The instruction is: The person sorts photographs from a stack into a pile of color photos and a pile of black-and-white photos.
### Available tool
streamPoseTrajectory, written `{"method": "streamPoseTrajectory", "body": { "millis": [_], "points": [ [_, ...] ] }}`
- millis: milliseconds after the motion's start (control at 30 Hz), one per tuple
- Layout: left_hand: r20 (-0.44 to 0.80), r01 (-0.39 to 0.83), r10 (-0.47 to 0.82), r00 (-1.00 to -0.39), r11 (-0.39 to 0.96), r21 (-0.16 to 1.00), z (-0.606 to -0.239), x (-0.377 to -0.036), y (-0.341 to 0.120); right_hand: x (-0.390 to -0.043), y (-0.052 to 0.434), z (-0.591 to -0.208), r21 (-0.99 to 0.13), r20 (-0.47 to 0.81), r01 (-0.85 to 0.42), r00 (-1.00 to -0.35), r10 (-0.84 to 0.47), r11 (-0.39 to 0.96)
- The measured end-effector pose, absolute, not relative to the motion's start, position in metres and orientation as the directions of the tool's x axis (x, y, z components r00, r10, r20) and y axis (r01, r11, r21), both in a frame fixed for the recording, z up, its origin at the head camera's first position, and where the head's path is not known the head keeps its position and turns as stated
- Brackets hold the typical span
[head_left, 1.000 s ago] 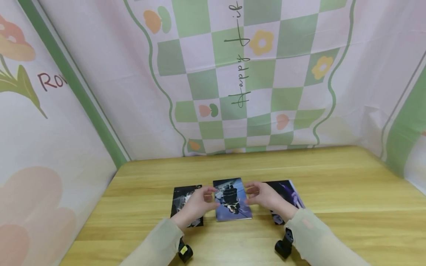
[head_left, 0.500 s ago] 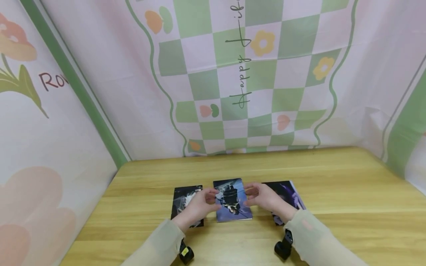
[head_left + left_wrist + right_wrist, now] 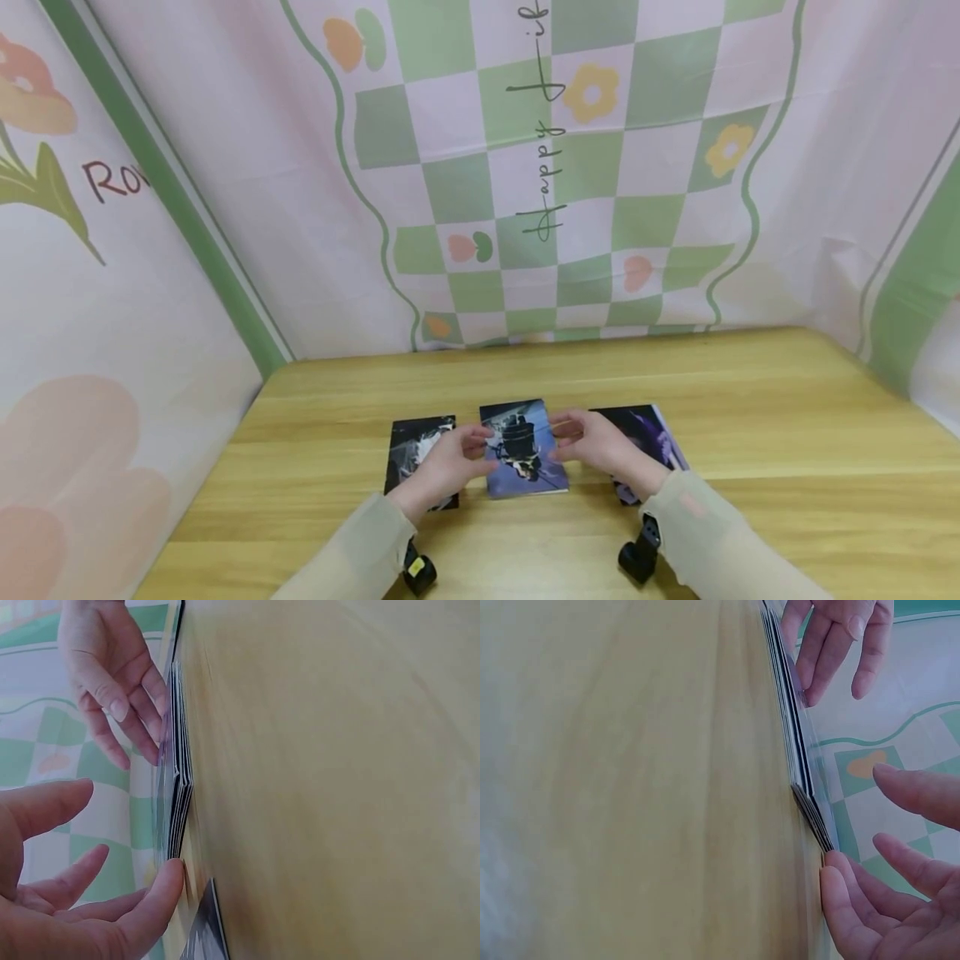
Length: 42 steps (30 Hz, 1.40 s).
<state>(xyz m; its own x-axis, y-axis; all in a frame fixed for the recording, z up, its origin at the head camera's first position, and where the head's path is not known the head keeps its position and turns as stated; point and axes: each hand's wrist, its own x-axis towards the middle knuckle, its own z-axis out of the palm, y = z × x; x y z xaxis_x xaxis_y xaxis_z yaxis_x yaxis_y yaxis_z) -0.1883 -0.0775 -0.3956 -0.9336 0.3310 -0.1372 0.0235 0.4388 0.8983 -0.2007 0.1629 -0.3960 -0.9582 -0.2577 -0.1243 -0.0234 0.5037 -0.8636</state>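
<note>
A stack of picture cards with a blue-violet print lies in the middle of the table. From its left side my left hand touches the edge with a fingertip, the other fingers spread and loosely bent. My right hand is at the opposite edge, fingertips against the stack's near corner in the right wrist view, thumb and other fingers apart. Seen edge-on in the left wrist view, the layered card edges stand slightly uneven. Neither hand grips the stack.
Dark picture cards lie to the left, partly under the left hand and forearm. More dark cards with purple lie to the right, partly covered by the right hand. A patterned cloth hangs behind the wooden table.
My left hand has shifted slightly to the right, toward the stack, and the right hand slightly left against its edge. The cards stay in place.
</note>
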Motion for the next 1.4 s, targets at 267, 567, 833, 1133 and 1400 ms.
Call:
{"method": "streamPoseTrajectory", "body": {
  "millis": [267,567,833,1133,1400],
  "points": [
    [-0.13,0.029,0.331,-0.935,0.436,0.9,-0.394,-0.188,-0.077,-0.201,0.163,-0.395,-0.864,-0.119,-0.027,-0.96,-0.255,0.502],
    [-0.085,0.059,0.303,-0.949,0.438,0.897,-0.393,-0.188,-0.076,-0.2,0.164,-0.39,-0.866,-0.089,-0.046,-0.965,-0.245,0.497],
    [-0.032,0.048,0.243,-0.969,0.317,0.947,-0.39,-0.19,-0.073,-0.201,0.165,-0.387,-0.875,-0.065,-0.017,-0.986,-0.153,0.483],
    [-0.019,0.03,0.188,-0.982,0.249,0.968,-0.39,-0.191,-0.07,-0.202,0.166,-0.387,-0.915,-0.058,-0.007,-0.987,-0.147,0.403],
    [-0.055,-0.011,0.202,-0.978,0.215,0.977,-0.387,-0.192,-0.068,-0.201,0.173,-0.379,-0.935,-0.09,0.019,-0.979,-0.185,0.355]
  ]
}}
